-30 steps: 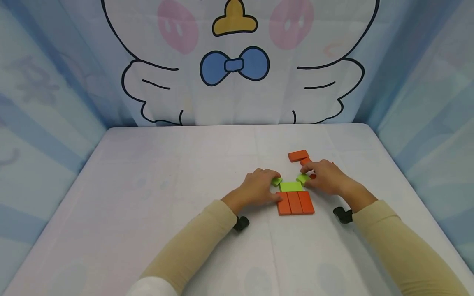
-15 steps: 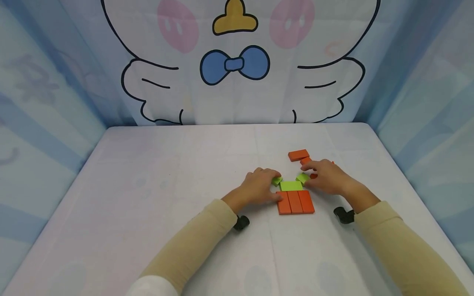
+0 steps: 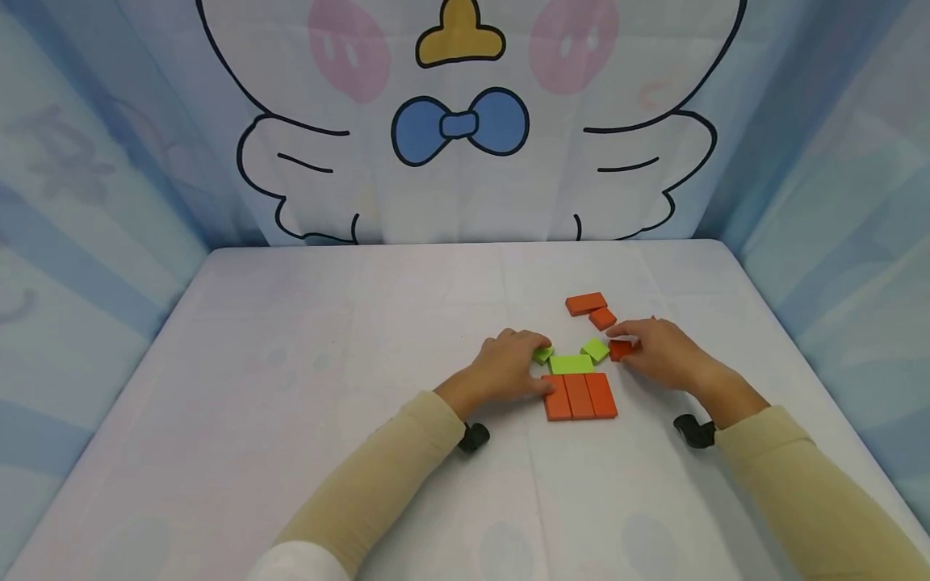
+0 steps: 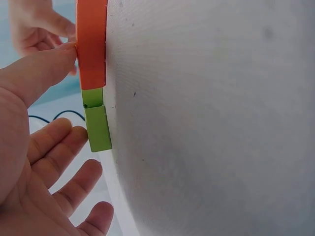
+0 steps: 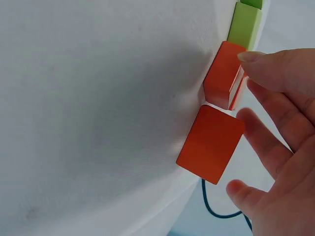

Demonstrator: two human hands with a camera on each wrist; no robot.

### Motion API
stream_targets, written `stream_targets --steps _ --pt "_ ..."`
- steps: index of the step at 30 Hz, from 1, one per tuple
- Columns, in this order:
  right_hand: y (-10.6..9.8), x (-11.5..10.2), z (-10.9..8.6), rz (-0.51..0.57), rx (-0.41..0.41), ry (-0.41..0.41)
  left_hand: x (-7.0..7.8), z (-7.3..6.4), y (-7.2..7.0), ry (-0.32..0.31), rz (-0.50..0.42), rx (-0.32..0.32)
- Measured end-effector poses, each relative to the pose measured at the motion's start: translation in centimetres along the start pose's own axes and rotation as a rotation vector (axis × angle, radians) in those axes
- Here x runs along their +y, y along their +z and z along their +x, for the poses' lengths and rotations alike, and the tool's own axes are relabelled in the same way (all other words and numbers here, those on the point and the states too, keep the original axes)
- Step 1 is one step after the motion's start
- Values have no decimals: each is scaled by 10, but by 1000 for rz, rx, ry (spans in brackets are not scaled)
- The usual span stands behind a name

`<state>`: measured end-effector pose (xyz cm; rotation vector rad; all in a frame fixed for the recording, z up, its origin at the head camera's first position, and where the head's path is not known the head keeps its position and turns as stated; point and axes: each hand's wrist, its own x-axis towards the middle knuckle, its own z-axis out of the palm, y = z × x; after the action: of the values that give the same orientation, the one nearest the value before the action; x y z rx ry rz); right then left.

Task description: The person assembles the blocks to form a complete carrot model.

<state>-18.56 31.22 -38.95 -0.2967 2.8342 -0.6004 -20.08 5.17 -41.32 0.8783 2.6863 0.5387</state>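
Three orange blocks (image 3: 579, 396) lie side by side, with a lime-green block (image 3: 571, 365) against their far edge. Small green blocks sit at its far corners: a left one (image 3: 542, 355) and a right one (image 3: 595, 349). My left hand (image 3: 504, 367) touches the left orange block with its thumb, and its fingertips rest by the left green block. Its other fingers spread loosely in the left wrist view. My right hand (image 3: 664, 351) is around a small orange block (image 3: 621, 350); the thumb (image 5: 253, 57) touches that block, while the remaining fingers are relaxed and apart.
Beyond the hands lie an orange block (image 3: 585, 303) and a smaller orange one (image 3: 602, 318). Another orange block (image 5: 210, 144) is beside my right fingers, mostly hidden in the head view. A patterned curtain (image 3: 465, 202) stands behind the white table (image 3: 291, 363).
My right hand has moved right, off the right green block to the small orange block beside it. That green block now shows fully. My left hand has stayed in place.
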Motion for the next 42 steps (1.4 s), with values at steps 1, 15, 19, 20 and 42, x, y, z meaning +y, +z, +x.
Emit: stream_targets --steps 1,15,19,20,42 --pt "1 0 -1 -2 6 -3 0 0 0 1 3 0" --pt "5 5 -8 -59 24 4 0 0 0 0 14 -4" --pt "4 6 -14 -64 20 -7 0 0 0 -5 9 -6" --pt "5 6 -15 -60 19 -7 0 0 0 -5 7 -5" --pt "14 -6 -66 -74 28 -63 0 0 0 -2 2 -7"
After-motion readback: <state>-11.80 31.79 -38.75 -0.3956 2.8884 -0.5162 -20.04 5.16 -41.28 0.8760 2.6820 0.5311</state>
